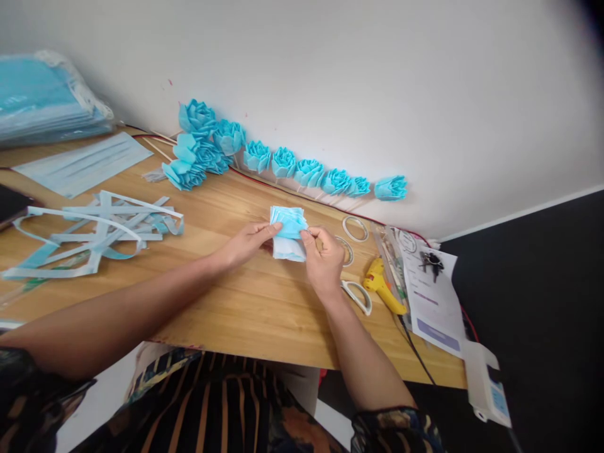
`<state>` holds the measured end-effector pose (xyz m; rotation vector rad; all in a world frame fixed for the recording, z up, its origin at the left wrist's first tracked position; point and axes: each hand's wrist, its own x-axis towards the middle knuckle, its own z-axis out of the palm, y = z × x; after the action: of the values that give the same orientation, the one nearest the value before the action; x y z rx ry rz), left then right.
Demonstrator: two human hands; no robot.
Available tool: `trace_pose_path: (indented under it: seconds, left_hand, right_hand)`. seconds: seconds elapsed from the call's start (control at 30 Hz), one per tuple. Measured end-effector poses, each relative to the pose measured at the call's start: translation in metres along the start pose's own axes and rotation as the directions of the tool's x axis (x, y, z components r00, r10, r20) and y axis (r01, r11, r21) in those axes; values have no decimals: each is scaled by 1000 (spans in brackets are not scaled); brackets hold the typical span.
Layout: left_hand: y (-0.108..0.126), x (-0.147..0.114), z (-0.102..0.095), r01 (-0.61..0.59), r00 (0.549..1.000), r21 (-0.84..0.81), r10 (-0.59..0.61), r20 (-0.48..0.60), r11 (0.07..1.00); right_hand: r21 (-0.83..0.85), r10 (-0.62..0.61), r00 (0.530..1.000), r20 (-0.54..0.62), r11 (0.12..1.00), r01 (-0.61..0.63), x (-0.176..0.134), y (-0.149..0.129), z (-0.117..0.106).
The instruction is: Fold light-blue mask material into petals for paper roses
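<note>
Between my two hands, over the middle of the table, is a small stack of blue and white fabric squares [289, 217], folded or fanned at its far edge. My left hand [250, 242] pinches its left side, thumb on top. On the other side my right hand [324, 255] grips the right edge between thumb and fingers. The lower part of the stack shows white. White-handled scissors [357, 297] lie just right of my right wrist, their blades hidden. Two rolls of tape, one partly behind my right hand, rest beyond it; the farther tape roll [355, 229] is in full view.
Several blue fabric flowers [309, 172] on sticks line the wall. Cut strips [108, 226] lie in a heap at left, near a flat mask sheet [85, 165] and a bagged mask pack [42, 94]. At right are a yellow glue gun [383, 286], papers [436, 308] and keys [433, 264].
</note>
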<state>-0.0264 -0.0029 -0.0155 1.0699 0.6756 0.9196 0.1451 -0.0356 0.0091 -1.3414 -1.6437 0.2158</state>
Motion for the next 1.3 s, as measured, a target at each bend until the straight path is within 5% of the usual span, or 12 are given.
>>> trace_pose_path:
  seconds: [0.4, 0.57, 0.77, 1.03, 1.3]
  left_hand:
    - [0, 6, -6, 51, 992, -257, -78, -96, 965]
    - [4, 3, -4, 0, 997, -68, -5, -77, 998]
    - [11, -7, 3, -96, 995, 288, 89, 37, 953]
    - [10, -4, 2, -68, 998, 197, 69, 3, 978]
    - [5, -1, 0, -39, 999, 104, 42, -31, 994]
  right_hand:
    - [104, 55, 997, 49, 993, -60, -3, 1, 0]
    - [182, 142, 988, 67, 972, -152, 0, 1, -1]
    - [22, 87, 996, -28, 996, -87, 4, 2, -1]
    - [-17, -22, 1000, 15, 1000, 22, 1, 1, -1]
    - [41, 67, 997, -39, 997, -66, 2, 3, 1]
